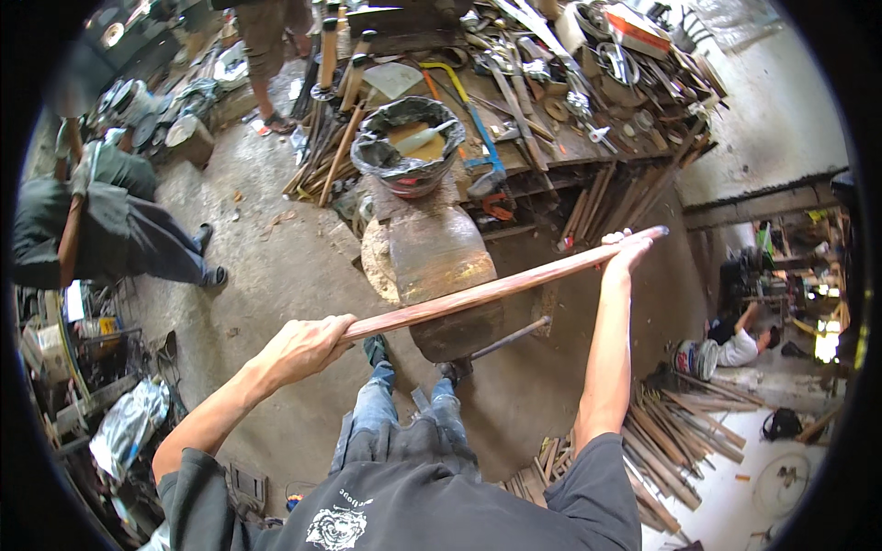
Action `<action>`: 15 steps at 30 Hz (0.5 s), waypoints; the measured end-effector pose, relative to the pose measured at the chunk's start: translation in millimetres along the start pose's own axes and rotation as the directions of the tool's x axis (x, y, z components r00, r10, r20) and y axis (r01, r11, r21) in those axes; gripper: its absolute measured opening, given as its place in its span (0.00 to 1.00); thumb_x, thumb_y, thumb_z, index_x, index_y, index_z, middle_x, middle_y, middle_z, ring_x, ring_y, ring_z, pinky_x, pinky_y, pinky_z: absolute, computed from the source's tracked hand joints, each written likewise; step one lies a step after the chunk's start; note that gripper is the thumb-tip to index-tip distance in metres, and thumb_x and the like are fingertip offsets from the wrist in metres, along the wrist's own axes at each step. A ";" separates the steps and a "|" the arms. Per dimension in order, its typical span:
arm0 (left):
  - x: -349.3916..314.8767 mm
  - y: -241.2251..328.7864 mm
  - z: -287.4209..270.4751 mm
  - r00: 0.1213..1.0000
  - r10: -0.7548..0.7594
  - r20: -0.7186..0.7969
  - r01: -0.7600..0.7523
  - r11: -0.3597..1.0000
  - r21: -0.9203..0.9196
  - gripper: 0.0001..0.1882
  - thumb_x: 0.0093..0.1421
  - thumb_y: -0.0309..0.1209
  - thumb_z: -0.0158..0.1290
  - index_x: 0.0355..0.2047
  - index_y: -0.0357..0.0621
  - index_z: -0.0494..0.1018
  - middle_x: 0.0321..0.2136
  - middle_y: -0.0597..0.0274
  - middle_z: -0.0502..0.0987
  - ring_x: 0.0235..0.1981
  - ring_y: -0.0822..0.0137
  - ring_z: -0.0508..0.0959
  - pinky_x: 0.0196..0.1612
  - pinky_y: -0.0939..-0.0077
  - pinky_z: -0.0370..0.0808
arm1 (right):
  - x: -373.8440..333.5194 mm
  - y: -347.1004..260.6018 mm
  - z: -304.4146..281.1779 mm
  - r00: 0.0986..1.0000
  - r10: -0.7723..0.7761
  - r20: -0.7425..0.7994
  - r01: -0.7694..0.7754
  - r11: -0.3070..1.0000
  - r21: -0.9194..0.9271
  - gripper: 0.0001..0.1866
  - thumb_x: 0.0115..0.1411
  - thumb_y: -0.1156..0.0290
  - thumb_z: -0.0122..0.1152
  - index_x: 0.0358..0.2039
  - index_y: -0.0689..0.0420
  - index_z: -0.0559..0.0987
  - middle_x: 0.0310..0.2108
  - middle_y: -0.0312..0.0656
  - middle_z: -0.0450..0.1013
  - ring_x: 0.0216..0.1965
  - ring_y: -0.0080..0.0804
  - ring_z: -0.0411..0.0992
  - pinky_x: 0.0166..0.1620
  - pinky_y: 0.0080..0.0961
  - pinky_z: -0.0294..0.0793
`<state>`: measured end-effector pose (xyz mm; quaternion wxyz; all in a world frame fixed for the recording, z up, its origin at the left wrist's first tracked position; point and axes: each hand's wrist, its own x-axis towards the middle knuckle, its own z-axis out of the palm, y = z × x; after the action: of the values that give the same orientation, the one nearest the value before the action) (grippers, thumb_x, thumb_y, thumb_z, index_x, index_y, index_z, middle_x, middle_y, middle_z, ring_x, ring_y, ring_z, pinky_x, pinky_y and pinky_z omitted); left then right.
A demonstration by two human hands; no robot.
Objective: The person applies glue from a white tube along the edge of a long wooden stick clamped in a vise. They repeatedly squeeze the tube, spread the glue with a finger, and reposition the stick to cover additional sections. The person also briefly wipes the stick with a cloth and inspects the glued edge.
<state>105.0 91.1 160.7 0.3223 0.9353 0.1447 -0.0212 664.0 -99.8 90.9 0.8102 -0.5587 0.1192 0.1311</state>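
Note:
A long reddish-brown wooden stick point(478, 296) stretches across in front of me, its right end farther away and higher in view than its left. My left hand point(308, 347) is closed around the left end. Near the other end, my right hand point(627, 250) grips the stick, with the thumb and fingers about it; a darker tip sticks out past them. Below the stick's middle stands a worn stand with a curved, stained top point(439, 248); I cannot tell whether they touch. A black-lined bucket point(411, 165) at its far end holds brownish liquid and a pale plastic bottle point(418, 140).
A cluttered workbench point(542, 151) at the back carries tools, among them a yellow-and-blue hacksaw point(473, 115). A metal bar point(510, 338) juts from the stand's right side. Wooden sticks point(675, 441) lie piled at the lower right. People are at left, the back and far right.

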 end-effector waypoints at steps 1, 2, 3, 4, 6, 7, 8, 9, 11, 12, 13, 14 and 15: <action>0.5 -3.6 0.5 0.999 -0.029 0.027 0.029 0.999 0.014 0.17 0.66 0.39 0.53 0.48 0.41 0.68 0.32 0.51 0.79 0.31 0.52 0.82 0.31 0.60 0.78 | -0.5 2.9 3.4 0.996 -0.092 0.004 0.092 0.994 -0.059 0.38 0.63 0.24 0.30 0.45 0.50 0.62 0.32 0.35 0.61 0.13 0.30 0.57 0.16 0.26 0.66; 0.0 -6.5 1.1 0.996 -0.046 0.072 0.044 0.999 0.029 0.17 0.66 0.39 0.53 0.48 0.41 0.68 0.31 0.51 0.79 0.30 0.52 0.82 0.30 0.60 0.78 | -1.3 2.6 6.4 0.992 -0.119 0.031 0.122 0.989 -0.088 0.41 0.59 0.21 0.32 0.43 0.51 0.60 0.27 0.34 0.59 0.11 0.28 0.56 0.15 0.25 0.63; -1.2 -8.8 1.9 0.982 -0.115 0.149 0.104 0.991 0.078 0.17 0.66 0.39 0.53 0.47 0.41 0.68 0.31 0.51 0.79 0.29 0.52 0.82 0.30 0.59 0.78 | -3.6 5.3 10.3 0.996 -0.090 -0.001 0.090 0.990 -0.105 0.44 0.55 0.17 0.35 0.40 0.52 0.59 0.22 0.34 0.57 0.10 0.27 0.54 0.14 0.23 0.61; -2.8 -10.2 3.5 0.993 -0.062 0.101 0.058 0.998 0.040 0.17 0.66 0.40 0.54 0.47 0.41 0.68 0.30 0.51 0.79 0.28 0.51 0.81 0.30 0.59 0.78 | -5.7 4.4 13.8 0.997 -0.030 -0.066 0.021 0.990 -0.137 0.46 0.52 0.15 0.37 0.38 0.52 0.58 0.18 0.32 0.55 0.10 0.26 0.53 0.13 0.23 0.59; -6.7 -12.0 6.4 0.995 -0.055 0.082 0.052 0.998 0.038 0.17 0.65 0.40 0.54 0.46 0.41 0.68 0.29 0.51 0.79 0.27 0.51 0.81 0.29 0.59 0.78 | -12.1 6.4 20.7 0.982 0.115 -0.150 -0.130 0.987 -0.093 0.47 0.46 0.12 0.41 0.33 0.51 0.58 0.12 0.30 0.51 0.09 0.24 0.52 0.13 0.22 0.56; -8.3 -12.5 8.1 0.995 -0.060 0.079 0.057 0.998 0.038 0.17 0.65 0.40 0.54 0.45 0.41 0.68 0.29 0.51 0.79 0.27 0.51 0.81 0.29 0.59 0.78 | -15.0 7.3 23.6 0.982 0.114 -0.149 -0.129 0.987 -0.094 0.47 0.45 0.12 0.41 0.33 0.51 0.58 0.12 0.30 0.51 0.09 0.24 0.52 0.13 0.22 0.56; -9.3 -13.3 10.0 0.995 -0.065 0.079 0.061 0.997 0.046 0.17 0.65 0.40 0.54 0.45 0.41 0.68 0.29 0.50 0.78 0.27 0.50 0.81 0.29 0.59 0.78 | -17.4 7.9 25.5 0.976 0.154 -0.156 -0.168 0.982 -0.087 0.47 0.45 0.12 0.41 0.33 0.50 0.59 0.12 0.30 0.51 0.09 0.24 0.52 0.13 0.22 0.57; -9.8 -13.9 12.2 0.996 -0.067 0.066 0.063 0.996 0.060 0.17 0.65 0.41 0.54 0.44 0.41 0.68 0.28 0.50 0.78 0.26 0.50 0.81 0.29 0.59 0.78 | -18.6 8.0 26.4 0.976 0.132 -0.174 -0.148 0.985 -0.085 0.44 0.50 0.15 0.43 0.33 0.50 0.60 0.12 0.31 0.51 0.09 0.25 0.52 0.13 0.23 0.57; -10.0 -15.8 17.3 0.996 -0.067 0.059 0.062 0.995 0.079 0.17 0.65 0.41 0.54 0.44 0.41 0.68 0.28 0.50 0.78 0.26 0.50 0.81 0.28 0.59 0.78 | -17.6 9.1 25.9 0.968 0.110 -0.227 -0.133 0.987 -0.090 0.41 0.53 0.18 0.44 0.33 0.50 0.61 0.12 0.31 0.51 0.09 0.24 0.52 0.14 0.23 0.57; -9.5 -17.1 19.9 0.997 -0.063 0.048 0.057 0.993 0.104 0.17 0.65 0.41 0.54 0.43 0.41 0.68 0.28 0.50 0.78 0.26 0.50 0.80 0.28 0.59 0.77 | -15.2 10.2 24.8 0.975 0.075 -0.211 -0.097 0.991 -0.096 0.40 0.55 0.20 0.44 0.33 0.50 0.61 0.12 0.31 0.51 0.09 0.24 0.52 0.14 0.23 0.57; -8.7 -18.8 22.7 0.997 -0.059 0.050 0.054 0.994 0.098 0.17 0.65 0.41 0.54 0.43 0.41 0.68 0.27 0.50 0.77 0.26 0.50 0.80 0.27 0.59 0.77 | -11.3 10.6 23.0 0.974 0.077 -0.215 -0.100 0.990 -0.101 0.41 0.53 0.18 0.43 0.32 0.51 0.61 0.13 0.31 0.52 0.10 0.25 0.53 0.15 0.23 0.58; -8.4 -20.2 25.8 0.997 -0.057 0.053 0.051 0.994 0.100 0.17 0.65 0.41 0.54 0.43 0.41 0.67 0.27 0.50 0.77 0.25 0.50 0.80 0.27 0.59 0.77 | -7.1 11.8 20.6 0.983 0.048 -0.176 -0.068 0.992 -0.110 0.43 0.52 0.17 0.43 0.32 0.51 0.61 0.14 0.31 0.53 0.11 0.26 0.53 0.15 0.23 0.59; -7.7 -22.0 29.1 0.998 -0.054 0.045 0.048 0.992 0.117 0.17 0.66 0.41 0.54 0.42 0.41 0.67 0.27 0.49 0.77 0.25 0.50 0.80 0.27 0.59 0.77 | -2.1 12.5 18.1 0.988 -0.036 -0.151 0.017 0.992 -0.129 0.45 0.50 0.15 0.42 0.31 0.52 0.60 0.14 0.32 0.54 0.11 0.26 0.54 0.16 0.23 0.59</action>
<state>92.9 87.9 125.6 0.2701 0.9477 0.1592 -0.0602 658.5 -78.8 87.0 0.7632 -0.6191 0.1649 0.0844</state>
